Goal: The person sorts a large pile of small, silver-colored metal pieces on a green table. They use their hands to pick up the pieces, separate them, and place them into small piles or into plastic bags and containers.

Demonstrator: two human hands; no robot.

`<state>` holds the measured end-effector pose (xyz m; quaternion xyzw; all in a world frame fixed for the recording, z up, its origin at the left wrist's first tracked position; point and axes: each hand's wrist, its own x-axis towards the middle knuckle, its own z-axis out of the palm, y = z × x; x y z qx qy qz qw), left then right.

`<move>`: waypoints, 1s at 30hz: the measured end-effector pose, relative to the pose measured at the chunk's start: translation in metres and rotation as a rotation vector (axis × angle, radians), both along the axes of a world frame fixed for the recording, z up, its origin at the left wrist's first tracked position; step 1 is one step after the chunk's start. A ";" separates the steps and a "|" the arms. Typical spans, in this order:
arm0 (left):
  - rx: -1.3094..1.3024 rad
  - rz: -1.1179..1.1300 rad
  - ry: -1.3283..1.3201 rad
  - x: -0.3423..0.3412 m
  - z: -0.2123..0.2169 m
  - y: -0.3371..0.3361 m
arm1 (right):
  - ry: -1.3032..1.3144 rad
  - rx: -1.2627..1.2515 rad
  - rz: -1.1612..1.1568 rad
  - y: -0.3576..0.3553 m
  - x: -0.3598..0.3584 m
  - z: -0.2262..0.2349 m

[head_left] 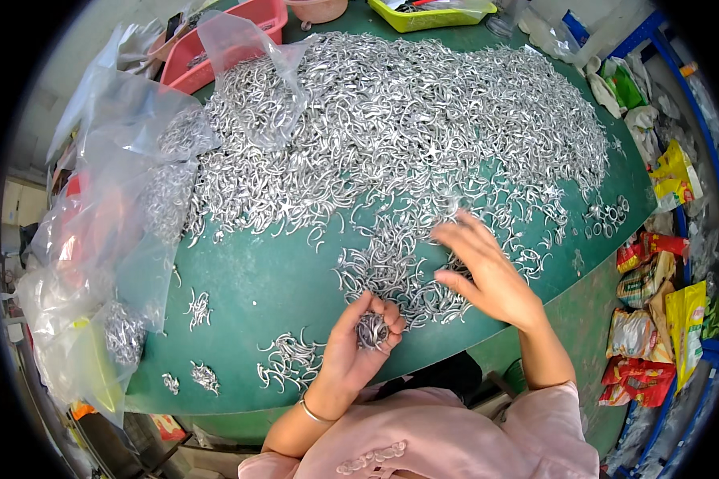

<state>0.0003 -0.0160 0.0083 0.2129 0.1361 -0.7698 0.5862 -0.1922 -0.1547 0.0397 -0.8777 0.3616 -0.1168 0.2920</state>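
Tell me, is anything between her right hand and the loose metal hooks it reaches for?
Nothing visible. The right hand hovers, fingers spread, directly over the loose hooks on the green table; the left hand already cups a small bunch.

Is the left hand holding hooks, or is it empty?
Holding: the left hand cups a small bunch of silver hooks in its curled fingers.

Hands (pixel 423 311) amid silver hooks (pixel 391 136), green table (pixel 256 279)
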 end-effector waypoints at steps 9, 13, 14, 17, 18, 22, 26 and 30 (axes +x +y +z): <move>0.010 -0.002 0.012 0.000 0.006 0.000 | -0.026 -0.187 -0.189 -0.027 -0.009 -0.019; 0.028 0.011 0.027 0.001 0.003 0.001 | 0.099 -0.101 0.022 0.005 -0.001 -0.007; 0.028 0.015 0.027 0.000 0.004 0.000 | 0.128 -0.098 0.071 0.012 -0.002 -0.002; 0.023 0.035 0.041 0.001 0.004 0.001 | 0.089 -0.034 0.150 0.022 -0.006 0.011; 0.013 0.040 0.060 0.000 0.002 0.002 | 0.002 0.055 0.121 0.020 -0.010 0.010; -0.027 0.025 0.076 0.002 -0.003 0.004 | -0.281 0.172 -0.201 -0.008 -0.014 0.002; 0.011 -0.017 -0.054 -0.003 0.003 0.001 | -0.132 -0.311 -0.360 -0.039 0.003 -0.028; 0.060 0.008 -0.133 -0.005 0.007 0.002 | -0.068 -0.340 -0.310 -0.040 0.007 -0.033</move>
